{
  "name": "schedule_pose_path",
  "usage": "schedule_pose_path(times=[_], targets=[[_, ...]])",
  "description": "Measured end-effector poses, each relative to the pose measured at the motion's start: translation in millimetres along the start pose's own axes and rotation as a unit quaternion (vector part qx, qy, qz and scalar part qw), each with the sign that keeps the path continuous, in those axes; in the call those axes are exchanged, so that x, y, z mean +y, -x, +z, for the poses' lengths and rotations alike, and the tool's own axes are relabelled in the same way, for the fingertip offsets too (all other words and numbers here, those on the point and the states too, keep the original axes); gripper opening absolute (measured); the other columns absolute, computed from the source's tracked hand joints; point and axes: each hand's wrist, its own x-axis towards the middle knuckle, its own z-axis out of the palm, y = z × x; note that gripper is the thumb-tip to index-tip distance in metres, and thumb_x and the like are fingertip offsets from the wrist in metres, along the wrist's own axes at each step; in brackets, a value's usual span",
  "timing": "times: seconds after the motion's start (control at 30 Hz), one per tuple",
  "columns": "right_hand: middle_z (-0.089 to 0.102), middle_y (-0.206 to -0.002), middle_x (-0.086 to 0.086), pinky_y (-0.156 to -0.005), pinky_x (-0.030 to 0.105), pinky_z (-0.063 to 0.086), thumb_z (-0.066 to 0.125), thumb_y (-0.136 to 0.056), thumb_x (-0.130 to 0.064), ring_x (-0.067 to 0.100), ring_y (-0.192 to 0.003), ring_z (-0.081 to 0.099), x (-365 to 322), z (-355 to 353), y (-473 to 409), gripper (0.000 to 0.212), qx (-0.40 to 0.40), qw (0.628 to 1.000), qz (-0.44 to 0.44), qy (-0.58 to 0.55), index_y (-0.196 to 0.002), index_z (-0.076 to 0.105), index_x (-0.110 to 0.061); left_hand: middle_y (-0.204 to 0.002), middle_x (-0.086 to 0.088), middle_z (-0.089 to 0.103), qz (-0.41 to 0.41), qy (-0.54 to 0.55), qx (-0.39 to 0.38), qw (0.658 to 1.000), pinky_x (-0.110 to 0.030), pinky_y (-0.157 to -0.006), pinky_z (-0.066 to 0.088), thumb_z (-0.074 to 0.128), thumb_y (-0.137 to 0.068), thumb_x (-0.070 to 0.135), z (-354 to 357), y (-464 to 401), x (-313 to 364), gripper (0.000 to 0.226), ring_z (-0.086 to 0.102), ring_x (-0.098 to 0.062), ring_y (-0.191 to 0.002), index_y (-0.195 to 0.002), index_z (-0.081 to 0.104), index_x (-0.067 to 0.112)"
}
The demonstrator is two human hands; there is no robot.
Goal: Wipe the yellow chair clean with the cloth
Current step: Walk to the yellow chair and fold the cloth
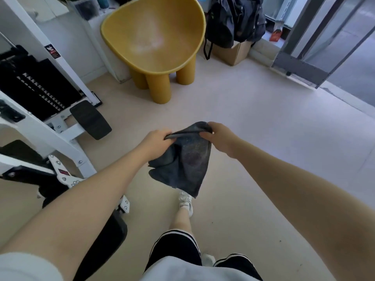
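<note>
The yellow chair [156,39] stands ahead on the floor, a round bucket seat on thick legs, with pale smudges in its seat. A dark grey cloth [182,159] hangs in front of me, well short of the chair. My left hand [156,139] pinches its upper left edge. My right hand [218,135] grips its upper right edge. The cloth droops between both hands down toward my foot.
A white weight machine [40,110] with a black footplate [90,119] fills the left side. A cardboard box [231,50] with a dark bag [233,19] on it sits right of the chair. A glass door frame [304,67] is at far right. Pale floor lies between me and the chair.
</note>
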Motion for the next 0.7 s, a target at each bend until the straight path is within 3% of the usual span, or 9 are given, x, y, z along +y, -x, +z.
schedule_pose_path(times=[0.03,0.13,0.23,0.37,0.5,0.6,0.7], targets=[[0.057,-0.088,0.005,-0.065,0.028,0.044,0.047,-0.094,-0.017,0.017,-0.075,0.052,-2,-8,-22,0.016,0.014,1.000,0.009,-0.020,-0.102,0.055,-0.006,-0.073,-0.004,0.058,-0.012,0.044,0.006,0.999,-0.029,-0.058,0.037,0.048,-0.096,0.023,-6,-23,-1,0.025,0.052,-0.023,-0.074,-0.081,0.059,0.007],[0.062,-0.109,0.012,-0.087,0.041,0.050,0.044,-0.095,-0.018,0.027,-0.098,0.058,-15,-34,-89,0.027,0.033,0.996,0.032,-0.071,-0.116,0.055,-0.006,-0.075,-0.005,0.060,-0.050,0.176,-0.015,0.983,-0.035,-0.069,0.045,0.049,-0.094,0.029,-24,-94,-2,0.029,0.054,-0.022,-0.074,-0.081,0.059,0.005],[0.061,-0.114,0.013,-0.091,0.042,0.048,0.042,-0.095,-0.019,0.029,-0.103,0.057,-37,-64,-145,0.030,0.056,0.993,0.061,-0.086,-0.121,0.053,-0.006,-0.072,-0.006,0.054,-0.052,0.182,-0.055,0.980,-0.032,-0.065,0.037,0.053,-0.090,0.033,-50,-160,8,0.029,0.047,-0.019,-0.071,-0.073,0.052,0.009],[0.061,-0.109,0.013,-0.084,0.038,0.051,0.044,-0.095,-0.020,0.027,-0.097,0.059,-56,-119,-209,0.029,0.084,0.975,0.084,-0.188,-0.119,0.052,-0.005,-0.068,-0.002,0.052,-0.030,0.196,-0.077,0.977,-0.032,-0.064,0.040,0.056,-0.084,0.031,-83,-245,34,0.022,0.047,-0.018,-0.070,-0.074,0.051,0.012],[0.058,-0.087,0.007,-0.063,0.027,0.047,0.041,-0.095,-0.006,0.017,-0.074,0.056,-64,-173,-271,0.019,0.114,0.936,0.098,-0.319,-0.109,0.055,-0.007,-0.071,-0.001,0.053,-0.015,0.173,-0.085,0.981,-0.029,-0.061,0.044,0.057,-0.090,0.020,-100,-329,57,0.018,0.050,-0.015,-0.068,-0.075,0.050,0.014],[0.057,-0.082,0.007,-0.062,0.028,0.045,0.032,-0.093,0.003,0.018,-0.071,0.053,-67,-208,-331,0.032,0.100,0.920,0.096,-0.367,-0.086,0.058,-0.015,-0.079,-0.004,0.059,-0.037,0.161,-0.071,0.984,-0.029,-0.061,0.044,0.059,-0.089,0.029,-107,-391,65,0.020,0.054,-0.017,-0.072,-0.074,0.049,0.019],[0.055,-0.080,0.007,-0.060,0.028,0.046,0.027,-0.091,0.007,0.018,-0.071,0.051,-74,-236,-399,0.038,0.077,0.921,0.098,-0.369,-0.080,0.056,-0.015,-0.070,-0.001,0.052,-0.078,0.178,-0.057,0.979,-0.025,-0.056,0.035,0.061,-0.087,0.035,-114,-450,63,0.030,0.049,-0.015,-0.066,-0.069,0.045,0.017]])
